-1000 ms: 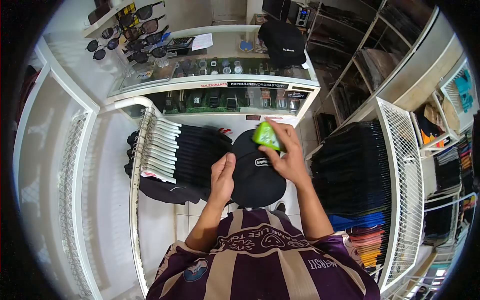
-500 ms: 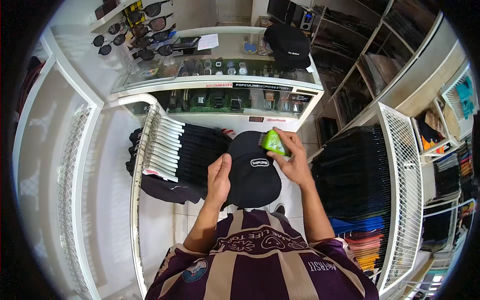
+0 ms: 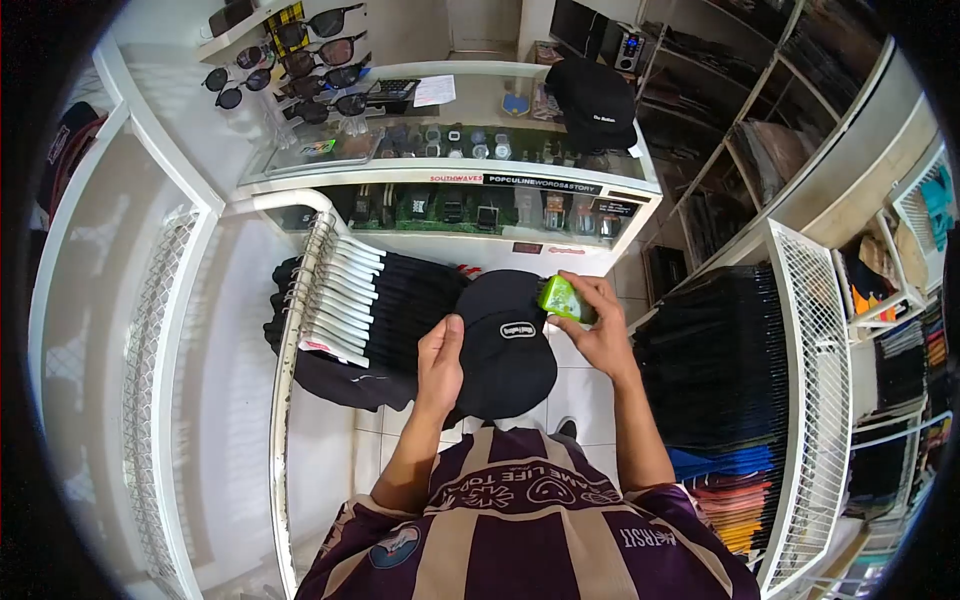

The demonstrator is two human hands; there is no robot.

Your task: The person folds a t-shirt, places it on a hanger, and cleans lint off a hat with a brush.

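Note:
A black cap [image 3: 508, 375] with a small white-outlined patch hangs in front of me, its brim toward my body. My left hand [image 3: 438, 365] is closed on its left edge, thumb up. In my right hand [image 3: 600, 325] is a small bright green brush [image 3: 561, 298], pinched between thumb and fingers at the cap's upper right edge. Its bristles are mostly hidden in this view.
Left of the cap, black garments on white hangers [image 3: 345, 295] fill a metal rack. A glass display counter [image 3: 440, 180] with watches stands ahead, another black cap [image 3: 592, 100] on top. Dark clothes [image 3: 715, 350] hang at right. Sunglasses [image 3: 325, 55] are mounted at upper left.
My right hand has moved the green brush slightly right and down, from over the cap to its edge, and turned it. My left hand keeps its hold. The view has shifted a little.

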